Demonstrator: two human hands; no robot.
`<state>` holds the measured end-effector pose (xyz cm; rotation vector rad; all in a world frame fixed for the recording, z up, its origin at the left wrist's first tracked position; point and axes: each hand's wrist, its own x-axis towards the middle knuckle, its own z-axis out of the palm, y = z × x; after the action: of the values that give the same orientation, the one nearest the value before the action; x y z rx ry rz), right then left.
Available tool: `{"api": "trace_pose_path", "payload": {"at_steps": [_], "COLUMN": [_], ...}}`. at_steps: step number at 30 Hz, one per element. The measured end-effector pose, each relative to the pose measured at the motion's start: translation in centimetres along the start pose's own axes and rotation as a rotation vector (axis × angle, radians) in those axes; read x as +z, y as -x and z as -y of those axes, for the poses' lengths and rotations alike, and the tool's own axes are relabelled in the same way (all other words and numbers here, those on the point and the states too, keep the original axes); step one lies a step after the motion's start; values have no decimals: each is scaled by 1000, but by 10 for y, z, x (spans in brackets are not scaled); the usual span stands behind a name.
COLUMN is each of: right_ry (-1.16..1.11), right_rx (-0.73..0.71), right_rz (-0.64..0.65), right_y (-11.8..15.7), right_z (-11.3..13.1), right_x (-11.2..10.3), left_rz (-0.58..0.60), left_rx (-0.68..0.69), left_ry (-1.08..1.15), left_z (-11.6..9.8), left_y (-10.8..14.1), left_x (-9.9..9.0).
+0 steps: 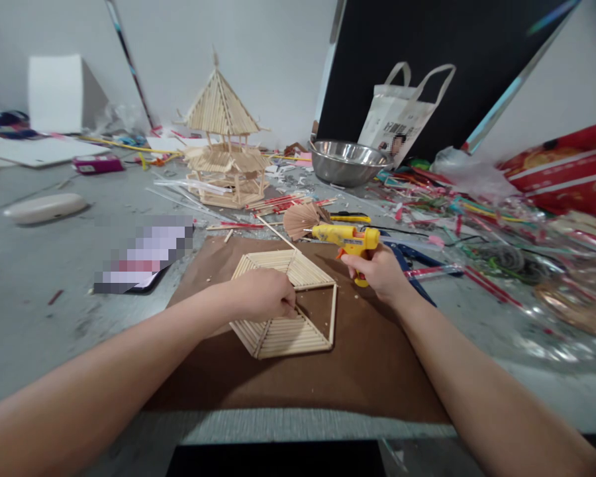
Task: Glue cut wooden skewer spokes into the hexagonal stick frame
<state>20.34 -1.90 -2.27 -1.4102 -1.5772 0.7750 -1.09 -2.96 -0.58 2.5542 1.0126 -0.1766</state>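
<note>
A hexagonal panel of pale wooden sticks (291, 338) lies on a brown sheet (377, 371). Most of its wedges are filled with sticks; the right one shows bare brown inside its frame. My left hand (263, 295) is closed over the panel's middle, fingertips pinched down by the inner corner of that wedge. What sits between those fingertips is hidden. In my right hand (382, 271) is a yellow hot glue gun (345, 235), gripped by its handle, nozzle pointing left, a finger at the orange trigger. The gun is apart from the panel, beyond its upper right.
Behind the sheet stands a stick pagoda (226, 146). A steel bowl (350, 165), a yellow cutter (352, 217), blue-handled pliers (407, 265) and tangled scraps (496, 245) lie to the right. On the left are a phone (146, 258) and a white oval case (46, 208).
</note>
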Motion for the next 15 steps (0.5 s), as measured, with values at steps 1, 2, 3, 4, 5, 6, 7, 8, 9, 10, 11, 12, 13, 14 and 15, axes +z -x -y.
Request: {"api": "trace_pose_path", "payload": {"at_steps": [1,2,3,4,5,6,7,8,9,10,11,12,13,14,15], "right_ry": [-1,-2,-3,-3,-2,1,3,5,6,7,6,7,7,7,7], "right_rx": [0,1,1,0,-1,-2,-4,-5,-4,-2,0,3,5,3,-2], "right_rz": [2,3,6,7,8,6,5,4,3,3,5,8,13,14,14], "right_y": [0,0,0,0,0,0,0,0,0,0,0,0,0,0,0], "right_z": [0,0,0,-1,0,0,0,0,0,0,0,0,0,-1,-2], "right_x": [0,0,0,0,0,0,0,0,0,0,-1,-1,-1,-1,-1], "left_rz": [1,3,4,3,1,0,-3,-6,-8,-7,-3,-2,-2,-2,-3], "left_rx": [-2,-3,-5,-7,-7,-7,-8,-5,-1,1,-1,-4,-6,-10,-12], "left_ry": [0,-1,-2,-3,-1,1,5,9,13,15,15,15,14,12,11], "left_z": [0,-1,-1,-1,-1,-1,0,0,0,0,0,0,0,0,-1], "left_y": [0,0,0,0,0,0,0,0,0,0,0,0,0,0,0], "left_x": [0,0,0,0,0,0,1,1,1,1,0,0,0,-1,-1]}}
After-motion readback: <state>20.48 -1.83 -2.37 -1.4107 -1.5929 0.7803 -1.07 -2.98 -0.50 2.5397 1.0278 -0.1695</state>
